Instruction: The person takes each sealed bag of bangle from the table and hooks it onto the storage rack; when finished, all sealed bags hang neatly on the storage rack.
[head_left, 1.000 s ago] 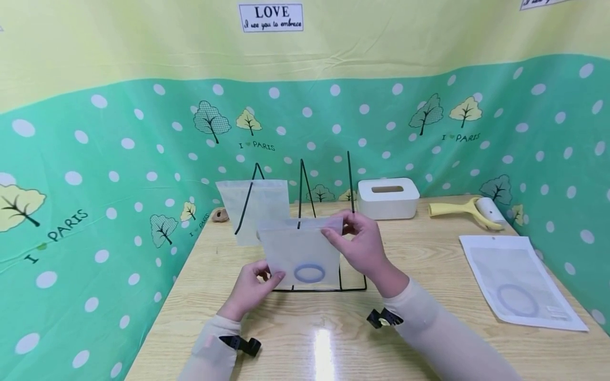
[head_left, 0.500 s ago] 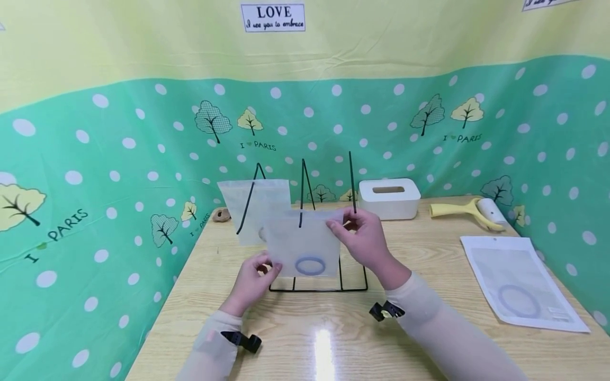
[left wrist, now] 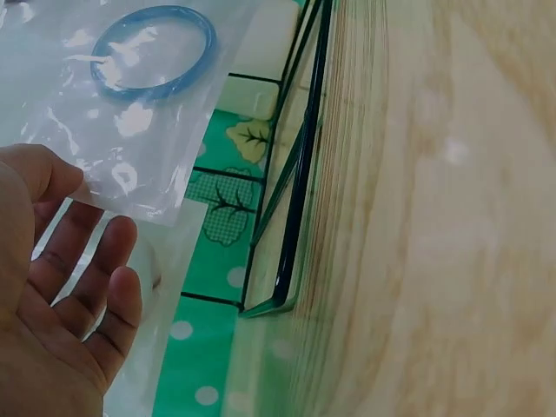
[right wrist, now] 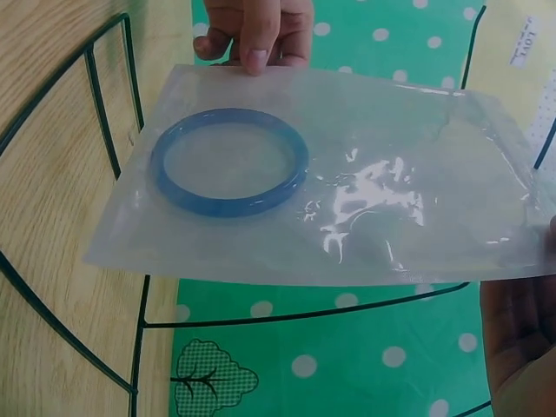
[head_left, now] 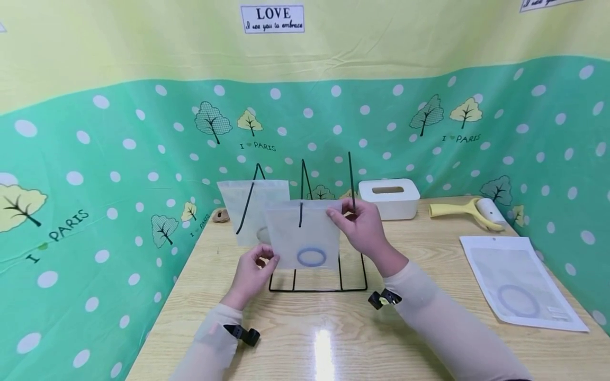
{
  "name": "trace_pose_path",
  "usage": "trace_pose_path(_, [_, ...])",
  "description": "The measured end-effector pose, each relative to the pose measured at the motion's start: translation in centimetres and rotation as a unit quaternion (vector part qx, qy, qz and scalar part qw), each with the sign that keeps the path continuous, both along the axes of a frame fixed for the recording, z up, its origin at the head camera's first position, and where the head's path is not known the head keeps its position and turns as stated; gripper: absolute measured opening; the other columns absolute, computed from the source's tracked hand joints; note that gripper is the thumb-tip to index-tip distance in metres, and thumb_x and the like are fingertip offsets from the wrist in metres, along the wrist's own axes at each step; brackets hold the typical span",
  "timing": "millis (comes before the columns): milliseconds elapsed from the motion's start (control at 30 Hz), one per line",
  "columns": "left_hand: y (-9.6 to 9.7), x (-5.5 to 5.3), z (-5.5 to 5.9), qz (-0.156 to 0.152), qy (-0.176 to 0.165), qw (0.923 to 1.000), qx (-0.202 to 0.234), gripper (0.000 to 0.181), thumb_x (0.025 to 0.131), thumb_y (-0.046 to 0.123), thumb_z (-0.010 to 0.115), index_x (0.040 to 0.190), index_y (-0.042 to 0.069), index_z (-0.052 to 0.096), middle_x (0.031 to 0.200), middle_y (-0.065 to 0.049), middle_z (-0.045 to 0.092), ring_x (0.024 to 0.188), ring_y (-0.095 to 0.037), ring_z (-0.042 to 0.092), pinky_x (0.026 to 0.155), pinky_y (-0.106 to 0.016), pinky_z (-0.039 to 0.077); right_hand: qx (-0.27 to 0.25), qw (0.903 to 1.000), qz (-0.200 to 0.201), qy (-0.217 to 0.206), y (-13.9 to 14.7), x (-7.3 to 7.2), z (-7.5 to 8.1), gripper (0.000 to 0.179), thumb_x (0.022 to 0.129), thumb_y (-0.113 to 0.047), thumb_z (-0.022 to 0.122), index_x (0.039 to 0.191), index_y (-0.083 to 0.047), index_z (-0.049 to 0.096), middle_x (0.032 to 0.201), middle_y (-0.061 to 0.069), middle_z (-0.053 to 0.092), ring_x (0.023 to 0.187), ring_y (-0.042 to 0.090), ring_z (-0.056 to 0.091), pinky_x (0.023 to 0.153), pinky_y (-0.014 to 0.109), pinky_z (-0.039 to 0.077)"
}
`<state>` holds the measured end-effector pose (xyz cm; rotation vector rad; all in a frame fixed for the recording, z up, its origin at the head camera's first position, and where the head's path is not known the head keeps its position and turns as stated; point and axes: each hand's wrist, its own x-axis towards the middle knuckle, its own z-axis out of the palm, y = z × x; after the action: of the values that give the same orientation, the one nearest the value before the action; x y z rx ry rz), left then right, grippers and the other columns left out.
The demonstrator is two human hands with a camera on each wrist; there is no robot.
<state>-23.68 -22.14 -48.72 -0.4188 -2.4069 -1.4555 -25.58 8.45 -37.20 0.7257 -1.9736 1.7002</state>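
Note:
A translucent zip bag (head_left: 305,227) hangs upright between my hands, a blue ring-shaped bangle (right wrist: 230,208) lying low inside it. My left hand (head_left: 250,272) pinches its lower left corner between thumb and index finger, the other fingers loosely bent in the left wrist view. At the upper right corner, my right hand (head_left: 364,227) grips the edge with its thumb in front. The middle prong of a black wire rack (head_left: 318,290) crosses the bag's top, its tip showing in front. On the rack's left prong hangs a second translucent bag (head_left: 252,206), partly covered by the held one.
Behind the rack at right stands a white tissue box (head_left: 388,198). A yellow-handled lint roller (head_left: 464,210) lies farther right. Nearer, a white-edged flat packet (head_left: 519,280) with a ring inside rests on the wooden table (head_left: 286,338). A small brown object (head_left: 220,215) sits at back left.
Both hands have raised the held bag and moved it farther back along the middle prong, so more of the prong's tip shows before it. The other bag and table items stay put.

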Motion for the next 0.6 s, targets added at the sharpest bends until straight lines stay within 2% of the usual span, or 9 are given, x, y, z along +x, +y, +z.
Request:
trace_pose_path(100, [-0.1, -0.3, 0.0, 0.011, 0.006, 0.9999, -0.010, 0.004, 0.097, 0.014, 0.077, 0.097, 0.012, 0.074, 0.093, 0.003, 0.071, 0.084, -0.017, 0.065, 0.069, -0.029, 0.052, 0.000, 1.0000, -0.003, 0.002, -0.1, -0.4, 0.0, 0.011, 0.096, -0.007, 0.077, 0.088, -0.001, 0.073, 0.080, 0.010, 0.066, 0.069, 0.019, 0.058, 0.055, 0.021, 0.050])
trace_pose_path(300, [-0.1, -0.8, 0.2, 0.022, 0.026, 0.9993, -0.014, 0.009, 0.097, 0.019, 0.077, 0.097, 0.009, 0.076, 0.090, 0.002, 0.072, 0.082, -0.015, 0.064, 0.067, -0.028, 0.050, 0.001, 0.9999, -0.010, -0.005, -0.1, -1.5, -0.1, 0.012, 0.096, -0.010, 0.077, 0.088, -0.002, 0.073, 0.079, 0.009, 0.064, 0.071, 0.021, 0.057, 0.057, 0.023, 0.052])
trace_pose_path(467, [0.0, -1.1, 0.5, 0.044, 0.018, 0.9986, -0.022, 0.009, 0.096, 0.021, 0.079, 0.098, 0.012, 0.077, 0.088, 0.005, 0.072, 0.081, -0.015, 0.064, 0.067, -0.028, 0.051, 0.002, 0.9997, -0.017, -0.019, -0.1, -2.2, 0.0, 0.015, 0.096, -0.014, 0.078, 0.088, -0.003, 0.072, 0.081, 0.010, 0.065, 0.074, 0.022, 0.059, 0.062, 0.023, 0.054])
trace_pose_path(600, [0.3, -1.3, 0.7, 0.066, 0.012, 0.9975, -0.021, 0.005, 0.095, 0.018, 0.080, 0.098, 0.014, 0.079, 0.088, 0.004, 0.074, 0.080, -0.016, 0.066, 0.067, -0.028, 0.053, 0.007, 0.9995, -0.026, -0.017, -0.1, -2.7, 0.2, 0.022, 0.096, -0.017, 0.079, 0.084, -0.004, 0.066, 0.082, 0.009, 0.066, 0.074, 0.024, 0.062, 0.061, 0.025, 0.052])
